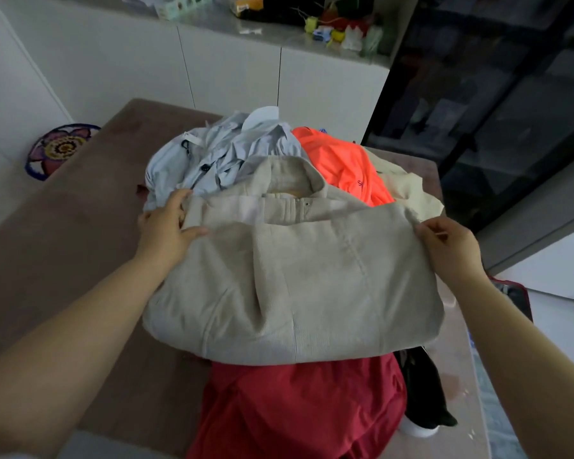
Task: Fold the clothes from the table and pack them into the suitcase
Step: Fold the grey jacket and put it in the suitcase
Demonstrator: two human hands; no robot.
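A beige corduroy garment (292,286) lies spread on top of a clothes pile on the brown table (80,233). My left hand (166,230) grips its left upper edge, thumb on top of the fabric. My right hand (451,250) pinches its right upper corner. Beneath it lie a red garment (295,409) at the front and a black one (421,392) at the right. Behind it sit a light blue shirt (212,154), a bright orange garment (342,167) and a cream piece (408,187). A dark red suitcase (514,293) shows only as a corner past my right wrist.
White cabinets (229,71) stand behind the table, with small colourful items (338,31) on their top. A dark glass-fronted cabinet (494,104) fills the right side. A round flower-patterned mat (57,149) lies on the floor at the left.
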